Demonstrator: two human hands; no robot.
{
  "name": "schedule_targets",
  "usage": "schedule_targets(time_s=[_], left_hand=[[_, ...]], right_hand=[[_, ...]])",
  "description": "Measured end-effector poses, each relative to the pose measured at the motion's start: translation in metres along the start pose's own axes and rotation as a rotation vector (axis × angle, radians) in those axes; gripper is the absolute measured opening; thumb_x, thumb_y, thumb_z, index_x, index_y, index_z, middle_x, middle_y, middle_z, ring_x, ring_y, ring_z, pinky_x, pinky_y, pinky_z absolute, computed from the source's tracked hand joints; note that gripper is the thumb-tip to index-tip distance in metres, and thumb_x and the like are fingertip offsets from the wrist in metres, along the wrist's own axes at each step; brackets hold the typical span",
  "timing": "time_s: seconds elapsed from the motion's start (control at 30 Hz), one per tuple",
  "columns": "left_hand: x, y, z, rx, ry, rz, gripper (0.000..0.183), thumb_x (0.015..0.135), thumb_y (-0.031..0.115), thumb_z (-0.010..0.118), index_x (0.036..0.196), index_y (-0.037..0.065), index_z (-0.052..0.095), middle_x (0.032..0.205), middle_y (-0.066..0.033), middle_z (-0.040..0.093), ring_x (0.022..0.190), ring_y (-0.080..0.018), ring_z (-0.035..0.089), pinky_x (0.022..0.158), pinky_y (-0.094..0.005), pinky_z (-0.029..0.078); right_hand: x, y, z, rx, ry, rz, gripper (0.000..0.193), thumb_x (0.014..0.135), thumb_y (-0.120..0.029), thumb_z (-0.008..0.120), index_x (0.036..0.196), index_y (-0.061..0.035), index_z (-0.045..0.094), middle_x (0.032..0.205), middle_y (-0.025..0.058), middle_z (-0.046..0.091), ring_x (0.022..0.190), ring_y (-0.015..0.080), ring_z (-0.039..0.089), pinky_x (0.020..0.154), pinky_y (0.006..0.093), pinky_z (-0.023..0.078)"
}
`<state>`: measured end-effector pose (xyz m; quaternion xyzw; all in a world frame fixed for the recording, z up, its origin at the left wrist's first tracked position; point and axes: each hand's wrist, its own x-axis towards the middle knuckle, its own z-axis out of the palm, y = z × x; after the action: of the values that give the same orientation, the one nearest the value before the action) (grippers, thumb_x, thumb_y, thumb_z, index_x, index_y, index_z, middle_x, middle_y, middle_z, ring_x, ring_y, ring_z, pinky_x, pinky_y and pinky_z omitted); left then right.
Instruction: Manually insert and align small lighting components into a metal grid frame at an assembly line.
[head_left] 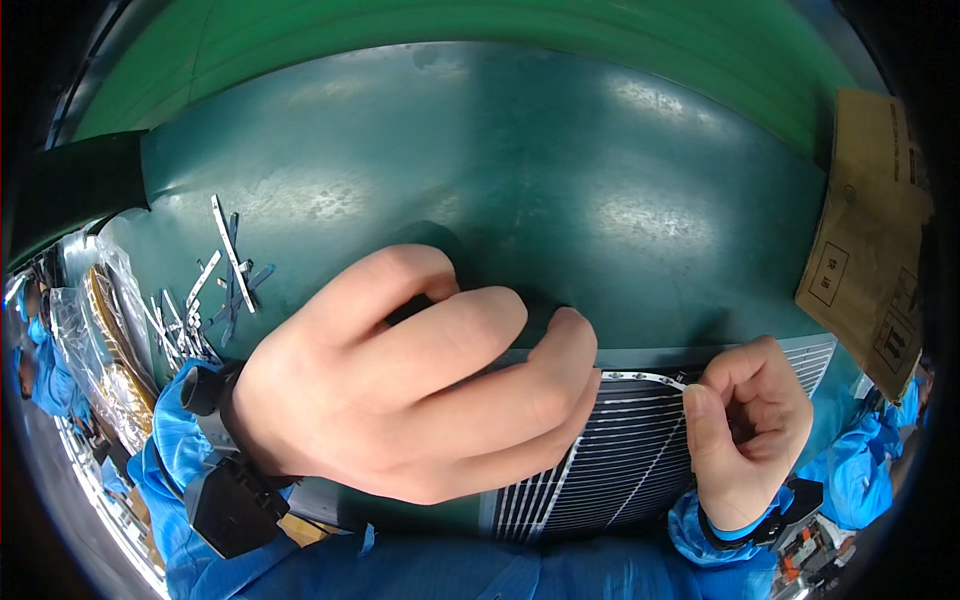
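I watch remotely as the bare right hand pinches a narrow, dark-dotted white strip between thumb and forefinger, its other end running to the curled fingers of the bare left hand. Beneath lies a black sheet with thin white lines. Loose black and white strips litter the glossy dark-green surface at left; a brown cardboard box stands at right.

Deep green runs across the broad, smooth worktop, and look, the flat sheet is black, ruled with fine white stripes! The thin flexible strip shows white with dark marks; slim loose strips mix black and white; the cardboard box is brown, dark-printed; the fabric sleeve, bright blue!
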<state>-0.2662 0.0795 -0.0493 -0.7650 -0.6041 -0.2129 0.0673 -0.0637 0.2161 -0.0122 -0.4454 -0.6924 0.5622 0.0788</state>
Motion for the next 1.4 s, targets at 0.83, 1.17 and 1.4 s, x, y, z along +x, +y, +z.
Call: schedule_targets(time_s=[0.83, 1.17, 1.4], left_hand=[[0.001, 0.002, 0.002, 0.016, 0.008, -0.017, 0.05, 0.05, 0.023, 0.068, 0.099, 0.032, 0.073, 0.103, 0.0034, 0.061, 0.082, -0.015, 0.048, 0.061, -0.0276, 0.044], [0.0, 0.002, 0.001, -0.032, 0.013, -0.024, 0.044, 0.053, 0.019, 0.072, 0.096, 0.028, 0.074, 0.104, -0.0008, 0.064, 0.08, -0.0163, 0.05, 0.06, -0.0291, 0.043], [0.002, 0.003, 0.002, -0.051, 0.033, -0.033, 0.04, 0.057, 0.018, 0.073, 0.096, 0.027, 0.075, 0.104, 0.0002, 0.064, 0.08, -0.015, 0.049, 0.062, -0.0285, 0.043]], right_hand=[[0.002, -0.001, 0.005, -0.225, 0.018, -0.114, 0.018, 0.08, 0.005, 0.071, 0.077, -0.0035, 0.055, 0.055, -0.0045, 0.052, 0.048, -0.0022, 0.041, 0.044, 0.0157, 0.03], [0.001, 0.0, 0.01, -0.293, 0.067, -0.127, 0.019, 0.079, 0.007, 0.07, 0.077, -0.0042, 0.055, 0.053, -0.0048, 0.046, 0.046, -0.0015, 0.039, 0.043, 0.0166, 0.028], [-0.001, 0.001, 0.011, -0.346, 0.086, -0.135, 0.018, 0.08, 0.006, 0.071, 0.078, -0.0042, 0.055, 0.052, -0.0041, 0.046, 0.045, -0.0006, 0.04, 0.042, 0.0177, 0.028]])
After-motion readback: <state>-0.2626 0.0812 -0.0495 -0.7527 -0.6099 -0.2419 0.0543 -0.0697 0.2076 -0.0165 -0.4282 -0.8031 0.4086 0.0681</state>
